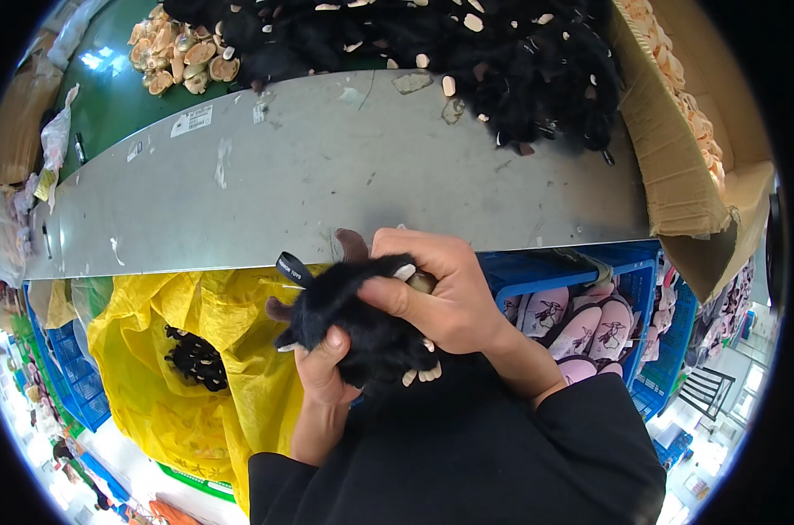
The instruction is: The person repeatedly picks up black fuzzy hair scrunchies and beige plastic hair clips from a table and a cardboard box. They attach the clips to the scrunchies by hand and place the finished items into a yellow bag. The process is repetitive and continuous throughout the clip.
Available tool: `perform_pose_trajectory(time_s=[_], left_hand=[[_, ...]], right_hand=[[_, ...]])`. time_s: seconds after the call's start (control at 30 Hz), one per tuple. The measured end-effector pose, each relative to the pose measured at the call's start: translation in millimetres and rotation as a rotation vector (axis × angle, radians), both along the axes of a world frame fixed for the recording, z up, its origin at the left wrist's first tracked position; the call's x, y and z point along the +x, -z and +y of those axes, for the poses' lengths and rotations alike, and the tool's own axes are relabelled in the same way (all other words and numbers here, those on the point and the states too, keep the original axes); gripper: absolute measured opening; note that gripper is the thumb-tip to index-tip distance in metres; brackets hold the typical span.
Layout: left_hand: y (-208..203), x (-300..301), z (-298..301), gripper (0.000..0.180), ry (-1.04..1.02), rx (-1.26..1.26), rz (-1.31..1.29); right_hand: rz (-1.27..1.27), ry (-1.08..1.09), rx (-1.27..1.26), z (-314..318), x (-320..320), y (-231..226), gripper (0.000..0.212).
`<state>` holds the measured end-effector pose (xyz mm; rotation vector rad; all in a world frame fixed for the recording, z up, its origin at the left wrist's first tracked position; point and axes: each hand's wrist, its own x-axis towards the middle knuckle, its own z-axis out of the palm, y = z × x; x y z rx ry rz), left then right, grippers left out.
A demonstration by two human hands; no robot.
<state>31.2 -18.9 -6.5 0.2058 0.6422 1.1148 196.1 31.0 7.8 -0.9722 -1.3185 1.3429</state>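
Observation:
A black plush toy (340,302) with brown ears, pale claw-like tips and a black fabric tag is held up in front of my chest, just off the table's near edge. My left hand (323,366) grips it from below, thumb pressed into the pile. Across its upper right side my right hand (436,293) is closed, thumb on top and fingers wrapped behind. Between the right fingers and the plush shows part of a rounded, tan-gold piece (421,281); the rest is covered by the hand.
Black plush pieces (537,83) are heaped at the back of the metal-edged table (327,175), beside peach plastic shells (187,57). A cardboard box (677,157) of peach parts stands right. Below are a yellow bag (152,350) with black pieces and a blue crate (537,271) of pink printed pieces.

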Motion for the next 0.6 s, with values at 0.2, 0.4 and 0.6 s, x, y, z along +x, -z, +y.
perform_pose_trajectory(time_s=[0.2, 0.4, 0.6], left_hand=[[9.7, -2.4, -6.9, 0.074, 0.037, 0.044, 0.028], [7.7, -4.8, -6.1, 0.07, 0.028, -0.015, 0.132], [5.9, -5.6, -0.9, 0.065, 0.036, -0.067, 0.23]], right_hand=[[0.0, -0.049, -0.137, -0.2, 7.4, -3.3, 0.022], [0.019, -0.038, -0.194, -2.6, 2.3, -5.4, 0.024], [-0.077, 0.045, -0.14, -7.0, -1.0, -2.3, 0.031]])
